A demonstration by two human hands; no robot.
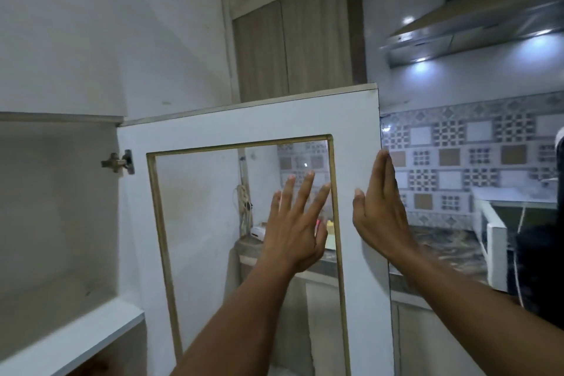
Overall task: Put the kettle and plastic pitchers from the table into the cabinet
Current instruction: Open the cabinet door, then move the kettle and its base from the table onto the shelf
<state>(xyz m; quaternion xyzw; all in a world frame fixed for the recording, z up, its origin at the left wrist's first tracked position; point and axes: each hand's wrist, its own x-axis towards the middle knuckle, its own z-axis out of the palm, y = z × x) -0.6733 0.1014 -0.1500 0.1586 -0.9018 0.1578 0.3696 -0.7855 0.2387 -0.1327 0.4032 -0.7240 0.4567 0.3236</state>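
Observation:
The wall cabinet (58, 217) stands open at the left, its upper compartment bare above a white shelf (91, 336). Its white door (244, 122) with a glass pane swings out toward me. My left hand (293, 223) is spread flat against the glass pane, fingers apart. My right hand (378, 207) lies flat with fingers together on the door's free right edge. Neither hand holds anything. No kettle, pitcher or table is in view.
A metal hinge (119, 162) joins the door to the cabinet. Behind the door are tall wooden cupboards (296, 43). A range hood (476, 30) with lights hangs at the right over a patterned tile wall (476, 149) and a dark countertop (442, 250) with a white appliance (494, 241).

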